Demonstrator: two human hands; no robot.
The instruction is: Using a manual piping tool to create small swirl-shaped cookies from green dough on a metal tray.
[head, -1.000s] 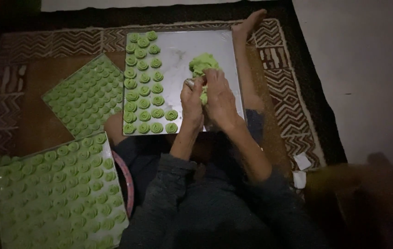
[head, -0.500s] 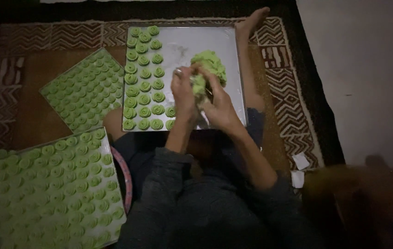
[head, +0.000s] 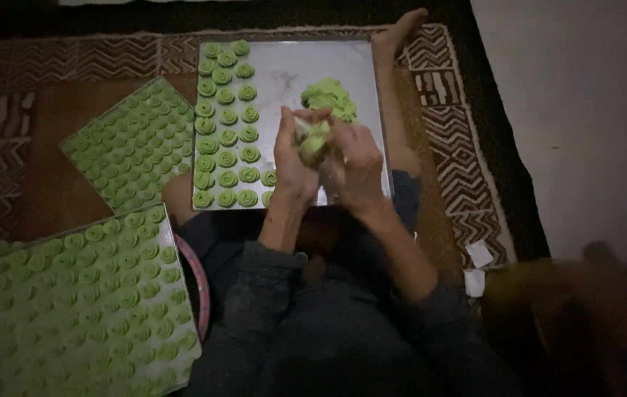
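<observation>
A metal baking tray (head: 306, 59) lies in front of me with three columns of green swirled dough pieces (head: 226, 117) along its left side. A lump of green dough (head: 328, 95) sits near the tray's middle. My left hand (head: 291, 162) and my right hand (head: 357, 165) are held together just above the tray's near edge. Both grip a clear piping bag (head: 312, 140) holding green dough, with the fingers wrapped around it.
A second tray full of green pieces (head: 126, 143) lies tilted on the patterned rug (head: 468, 147) at left. A third full tray (head: 85, 301) sits at the near left. My bare foot (head: 401, 29) rests past the tray's far right corner. Two white scraps (head: 479, 257) lie at right.
The view has shifted slightly. My hands have stayed together over the tray's near part, working the bag. The dough lump on the tray shows more fully now.
</observation>
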